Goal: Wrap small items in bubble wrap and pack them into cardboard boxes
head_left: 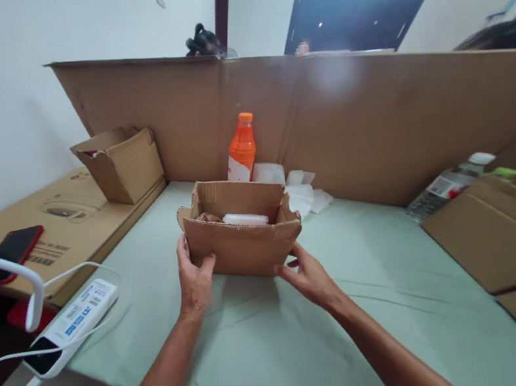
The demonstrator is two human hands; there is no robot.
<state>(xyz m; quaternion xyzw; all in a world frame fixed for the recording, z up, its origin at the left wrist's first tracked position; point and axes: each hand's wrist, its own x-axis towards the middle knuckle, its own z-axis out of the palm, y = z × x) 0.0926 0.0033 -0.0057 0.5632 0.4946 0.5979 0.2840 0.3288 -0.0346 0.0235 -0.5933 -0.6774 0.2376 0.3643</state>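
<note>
A small open cardboard box (pixel 242 245) stands on the pale green table (pixel 284 341) in front of me. Inside it lie a white tube-like item (pixel 245 219) and something brownish at the left. My left hand (pixel 193 281) grips the box's near left corner, thumb on the front wall. My right hand (pixel 308 276) touches the box's lower right front edge, fingers slightly curled. An orange bottle (pixel 242 149) stands just behind the box against a tall cardboard sheet.
A tall cardboard wall (pixel 375 119) runs across the back. White paper pieces (pixel 301 195) lie by the bottle. At left are another open box (pixel 120 164) on a flat carton, a red phone (pixel 6 254) and a power strip (pixel 69 326). Flat cardboard (pixel 509 228) lies at right.
</note>
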